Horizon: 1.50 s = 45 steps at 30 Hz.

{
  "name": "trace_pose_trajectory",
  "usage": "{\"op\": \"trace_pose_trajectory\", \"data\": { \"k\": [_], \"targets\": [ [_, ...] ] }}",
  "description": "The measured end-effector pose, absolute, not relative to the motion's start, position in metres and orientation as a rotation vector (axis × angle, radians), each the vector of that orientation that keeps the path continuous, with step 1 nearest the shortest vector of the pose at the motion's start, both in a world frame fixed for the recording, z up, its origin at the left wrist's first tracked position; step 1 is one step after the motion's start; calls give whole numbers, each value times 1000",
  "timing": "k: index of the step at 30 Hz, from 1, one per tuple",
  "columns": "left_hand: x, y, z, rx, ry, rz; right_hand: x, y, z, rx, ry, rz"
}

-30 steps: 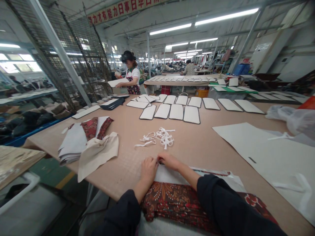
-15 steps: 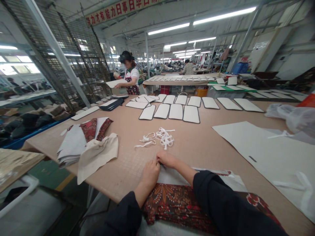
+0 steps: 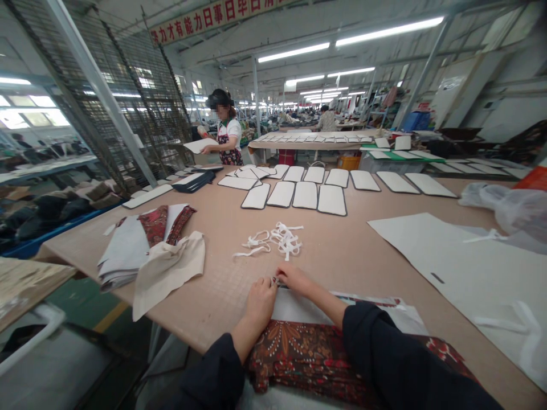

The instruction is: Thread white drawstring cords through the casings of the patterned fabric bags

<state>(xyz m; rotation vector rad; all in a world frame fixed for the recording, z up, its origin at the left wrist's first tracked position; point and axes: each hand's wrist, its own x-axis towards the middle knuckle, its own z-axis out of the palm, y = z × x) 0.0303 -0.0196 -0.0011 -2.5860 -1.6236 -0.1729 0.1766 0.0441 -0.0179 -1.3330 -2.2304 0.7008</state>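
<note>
My left hand (image 3: 260,300) and my right hand (image 3: 294,278) meet at the far corner of a white panel (image 3: 294,307) that lies on the near edge of the brown table (image 3: 350,250). Both hands have their fingers pinched together on that corner, fingertips touching. Red-brown patterned fabric (image 3: 307,353) is bunched under my forearms, below the white panel. A small heap of white strips (image 3: 277,239) lies on the table just beyond my hands.
A pile of grey and patterned pieces with a cream cloth (image 3: 168,267) lies at the left. Rows of white rounded panels (image 3: 307,193) cover the far table. A large white sheet (image 3: 465,267) spreads at the right. A person (image 3: 226,134) stands at the far end holding a panel.
My hands have stayed at the panel's corner, shifting only slightly; the left hand has closed in toward the right. The distant person still holds a panel.
</note>
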Motion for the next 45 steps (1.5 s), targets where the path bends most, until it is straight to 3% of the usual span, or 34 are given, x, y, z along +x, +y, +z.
{"op": "trace_pose_trajectory", "data": {
  "k": [5, 18, 38, 45],
  "targets": [
    [30, -20, -1, -2577, -1630, -95, 181, 33, -23, -1149, -2296, 676],
    [30, -21, -1, -2569, -1597, -100, 164, 45, -12, -1532, -2264, 734],
    [29, -16, -3, -2636, -1389, -207, 161, 59, -8, -1563, -2342, 705],
    [29, -11, -5, -2665, -1421, -240, 195, 16, -4, -1344, -2446, 616]
  ]
}}
